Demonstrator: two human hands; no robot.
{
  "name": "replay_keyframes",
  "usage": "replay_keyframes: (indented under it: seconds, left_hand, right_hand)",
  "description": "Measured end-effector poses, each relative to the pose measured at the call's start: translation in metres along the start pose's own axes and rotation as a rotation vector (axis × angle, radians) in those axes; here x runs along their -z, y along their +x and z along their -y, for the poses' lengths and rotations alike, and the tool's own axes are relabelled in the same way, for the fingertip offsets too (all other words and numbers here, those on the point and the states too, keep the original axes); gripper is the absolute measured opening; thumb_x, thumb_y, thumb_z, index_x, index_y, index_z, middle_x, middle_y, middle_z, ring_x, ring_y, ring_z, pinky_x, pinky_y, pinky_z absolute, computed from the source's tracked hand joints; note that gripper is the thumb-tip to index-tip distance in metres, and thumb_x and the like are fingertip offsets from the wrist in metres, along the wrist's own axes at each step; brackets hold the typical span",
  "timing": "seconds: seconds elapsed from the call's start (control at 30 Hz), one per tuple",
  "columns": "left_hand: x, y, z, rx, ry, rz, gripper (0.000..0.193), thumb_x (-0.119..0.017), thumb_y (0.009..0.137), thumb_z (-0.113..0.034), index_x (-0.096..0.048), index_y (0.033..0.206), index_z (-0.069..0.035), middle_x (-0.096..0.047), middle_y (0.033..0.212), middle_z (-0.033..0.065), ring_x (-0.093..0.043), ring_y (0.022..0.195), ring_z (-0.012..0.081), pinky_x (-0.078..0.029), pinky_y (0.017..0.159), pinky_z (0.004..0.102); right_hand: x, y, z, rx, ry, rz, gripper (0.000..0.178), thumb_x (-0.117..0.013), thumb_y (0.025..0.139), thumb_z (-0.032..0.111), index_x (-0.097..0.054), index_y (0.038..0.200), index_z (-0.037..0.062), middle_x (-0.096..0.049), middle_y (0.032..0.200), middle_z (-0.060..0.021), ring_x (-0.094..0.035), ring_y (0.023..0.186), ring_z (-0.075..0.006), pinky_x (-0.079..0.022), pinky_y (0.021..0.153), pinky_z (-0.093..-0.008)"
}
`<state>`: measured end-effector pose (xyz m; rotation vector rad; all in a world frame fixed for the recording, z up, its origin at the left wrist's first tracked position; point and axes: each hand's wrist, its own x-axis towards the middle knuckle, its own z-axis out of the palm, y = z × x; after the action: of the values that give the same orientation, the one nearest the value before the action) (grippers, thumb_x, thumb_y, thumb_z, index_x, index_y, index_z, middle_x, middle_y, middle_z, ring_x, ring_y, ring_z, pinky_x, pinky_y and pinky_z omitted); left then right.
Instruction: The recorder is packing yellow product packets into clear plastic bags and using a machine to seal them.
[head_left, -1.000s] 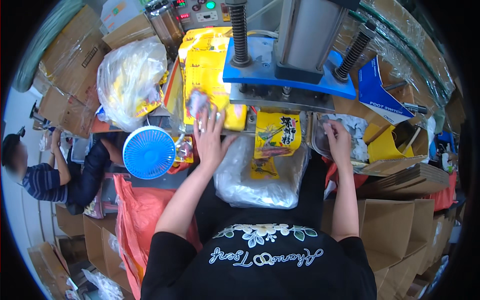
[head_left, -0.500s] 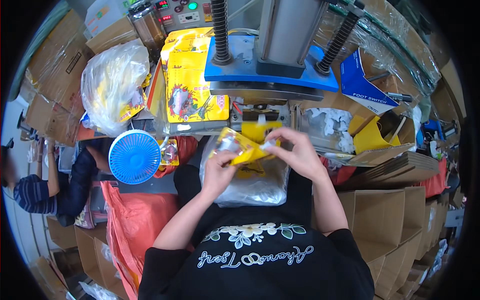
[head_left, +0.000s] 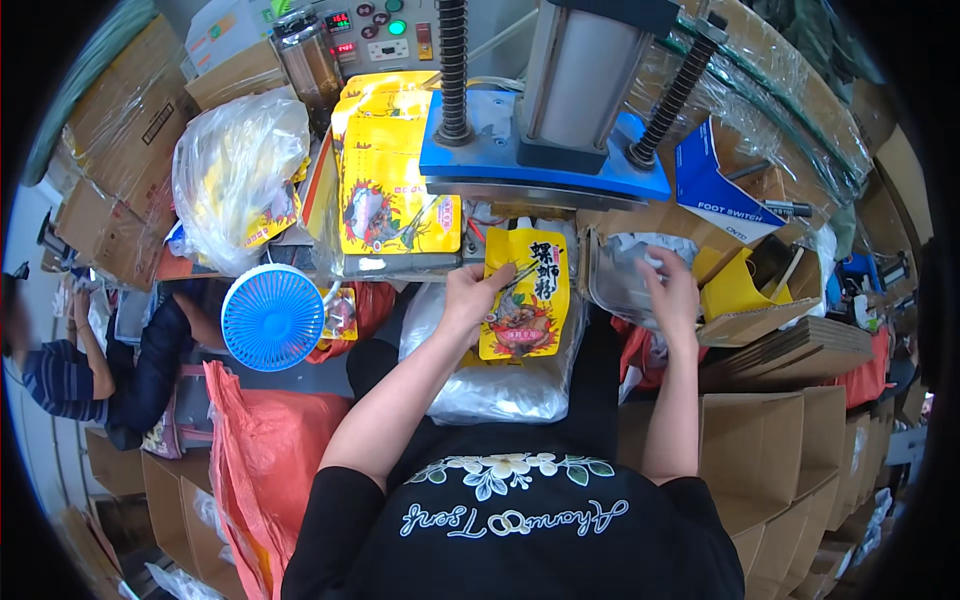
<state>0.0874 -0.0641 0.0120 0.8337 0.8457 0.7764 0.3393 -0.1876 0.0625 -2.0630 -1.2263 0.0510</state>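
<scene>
One yellow pouch point(head_left: 522, 315), pinched at one edge by my left hand point(head_left: 473, 296), could twist from that lopsided hold; whether my right hand point(head_left: 674, 290) grips anything, I cannot tell.

The worktop point(head_left: 405, 267) carries, around mid-view, a bulging clear bag point(head_left: 235, 185) at ten o'clock, stacked yellow pouches point(head_left: 395, 185) at eleven, a blue press point(head_left: 500, 160) toward one, a clear tray point(head_left: 615, 285) near three.

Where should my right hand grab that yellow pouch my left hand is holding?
Probably the right edge, from the right: the yellow pouch looks thin, your left hand grips its left edge, and that opposite edge is uncovered.
</scene>
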Motion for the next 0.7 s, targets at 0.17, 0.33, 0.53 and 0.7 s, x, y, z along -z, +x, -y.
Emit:
replay_keyframes:
  seconds: [0.17, 0.33, 0.53, 0.7]
  left_hand:
    - [0.004, 0.009, -0.001, 0.034, -0.029, -0.008, 0.021, -0.068, 0.089, -0.012, -0.066, 0.094, 0.009, -0.070, 0.087, 0.0128, -0.068, 0.073, 0.0155, -0.054, 0.065, 0.0273]
    - [0.032, 0.008, -0.039, -0.510, 0.829, -0.168, 0.032, -0.071, 0.086, -0.025, -0.067, 0.101, 0.002, -0.069, 0.090, 0.0110, -0.066, 0.079, 0.0222, -0.049, 0.069, 0.0323]
    - [0.106, -0.012, -0.015, -0.935, 1.480, -0.377, 0.041, -0.073, 0.078, -0.021, -0.064, 0.117, -0.012, -0.054, 0.134, 0.0094, -0.040, 0.134, 0.0282, -0.012, 0.115, 0.0523]
    - [0.104, -0.035, -0.038, -0.890, 1.143, -0.379, 0.009, -0.067, 0.084, -0.008, -0.069, 0.092, -0.002, -0.067, 0.088, 0.0074, -0.062, 0.088, 0.0223, -0.040, 0.094, 0.0378]
  right_hand:
    - [-0.007, -0.004, -0.044, 0.008, -0.169, -0.003, 0.028, -0.067, 0.085, 0.021, -0.065, 0.107, 0.0043, -0.063, 0.105, -0.0143, -0.065, 0.086, -0.0335, -0.049, 0.078, -0.0397]
    - [-0.031, -0.004, -0.033, 0.028, -0.143, 0.078, 0.024, -0.065, 0.084, 0.014, -0.065, 0.106, 0.0034, -0.060, 0.102, -0.0142, -0.062, 0.088, -0.0336, -0.048, 0.078, -0.0416]
    - [-0.031, 0.005, -0.045, 0.106, 0.100, 0.100, 0.017, -0.062, 0.088, 0.011, -0.068, 0.098, -0.0011, -0.060, 0.098, -0.0127, -0.061, 0.089, -0.0281, -0.048, 0.078, -0.0348]
    - [-0.018, -0.001, -0.049, -0.042, 0.422, 0.054, 0.016, -0.063, 0.087, 0.005, -0.066, 0.102, 0.0013, -0.059, 0.098, -0.0083, -0.057, 0.082, -0.0152, -0.047, 0.073, -0.0257]
